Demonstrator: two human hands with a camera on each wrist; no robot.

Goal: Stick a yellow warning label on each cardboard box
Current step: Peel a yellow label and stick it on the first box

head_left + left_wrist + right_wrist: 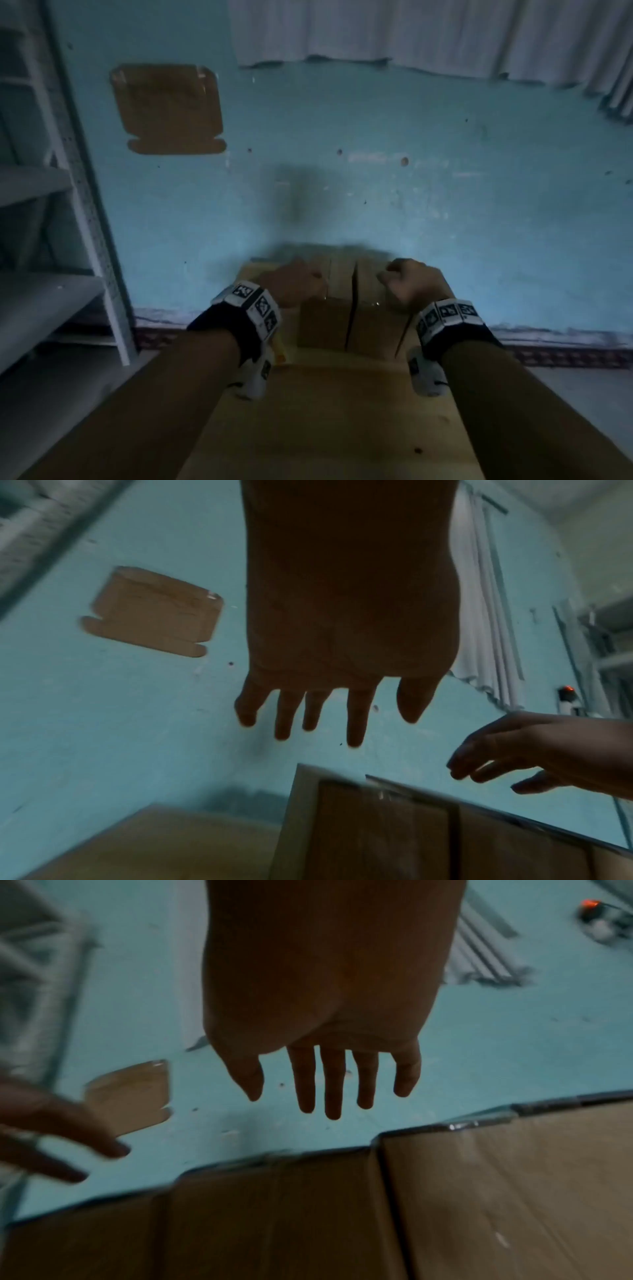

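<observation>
Several brown cardboard boxes (322,322) stand side by side at the far end of a wooden table (325,428), against a blue wall. Their taped tops fill the lower part of the right wrist view (274,1218) and show in the left wrist view (377,831). My left hand (298,284) hovers over the left boxes, fingers straight and spread (318,712), holding nothing. My right hand (407,281) hovers over the right boxes, fingers also extended and empty (334,1083). A small yellow patch (282,353) shows under my left wrist. No label is visible on the box tops.
A flat piece of cardboard (168,109) is stuck on the blue wall up left. A white metal shelf rack (51,205) stands at the left. A white curtain (428,34) hangs at the top right. The picture is dim and blurred.
</observation>
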